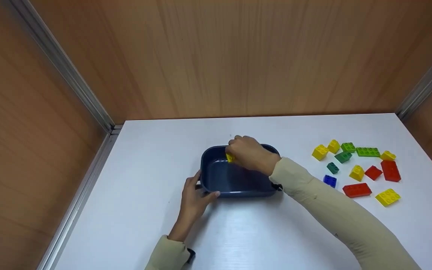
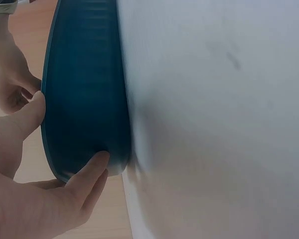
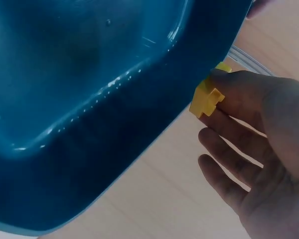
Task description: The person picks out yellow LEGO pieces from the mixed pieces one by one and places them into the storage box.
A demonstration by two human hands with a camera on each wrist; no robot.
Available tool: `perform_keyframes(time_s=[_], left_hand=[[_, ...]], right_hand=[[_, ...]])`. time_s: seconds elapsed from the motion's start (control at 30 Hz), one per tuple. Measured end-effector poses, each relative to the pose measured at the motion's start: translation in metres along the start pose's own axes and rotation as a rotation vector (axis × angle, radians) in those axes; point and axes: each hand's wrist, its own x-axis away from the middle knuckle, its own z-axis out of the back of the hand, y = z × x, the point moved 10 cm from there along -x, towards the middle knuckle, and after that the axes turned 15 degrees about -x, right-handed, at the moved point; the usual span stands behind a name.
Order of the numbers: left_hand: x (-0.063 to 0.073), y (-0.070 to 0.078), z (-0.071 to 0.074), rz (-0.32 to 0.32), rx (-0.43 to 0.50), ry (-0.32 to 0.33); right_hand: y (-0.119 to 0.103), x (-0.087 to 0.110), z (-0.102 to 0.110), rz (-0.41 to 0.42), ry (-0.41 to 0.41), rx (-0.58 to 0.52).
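The fingers of the right hand (image 1: 251,153) pinch a yellow toy brick (image 1: 230,158) beside the far rim of the dark-blue rectangular tray (image 1: 234,194), its long axis left-right; the left hand (image 1: 194,198) grips its near-left corner.

In the head view we see only a corner of the yellow brick (image 1: 230,158); the right hand (image 1: 251,153) hides the remainder, together with part of the far rim of the tray (image 1: 244,194). The left hand (image 1: 195,200) conceals part of the tray's left end. The lower edge cuts off the right sleeve (image 1: 332,204) and the left sleeve (image 1: 167,255); a dark object (image 1: 191,255) at the left cuff is too little exposed for us to identify. In the left-wrist view, the upper edge crops the tray, and a dark mark (image 2: 233,59) is blurred. In the right-wrist view, the thumb (image 3: 244,87) covers part of the brick.
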Motion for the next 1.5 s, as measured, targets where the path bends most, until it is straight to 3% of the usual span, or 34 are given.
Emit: perform_keyframes(time_s=[0.43,0.77,1.5], left_hand=[[0.0,-0.001,0.0,0.002,0.014,0.001],[0.0,0.0,0.001,-0.017,0.028,0.004],[-0.001,0.001,-0.001,-0.023,0.069,-0.006]], right_hand=[[-0.007,-0.021,-0.016,0.021,-0.086,0.017],[-0.02,-0.031,-0.029,0.081,-0.132,0.14],[-0.012,-0.043,-0.064,0.024,-0.232,0.261]])
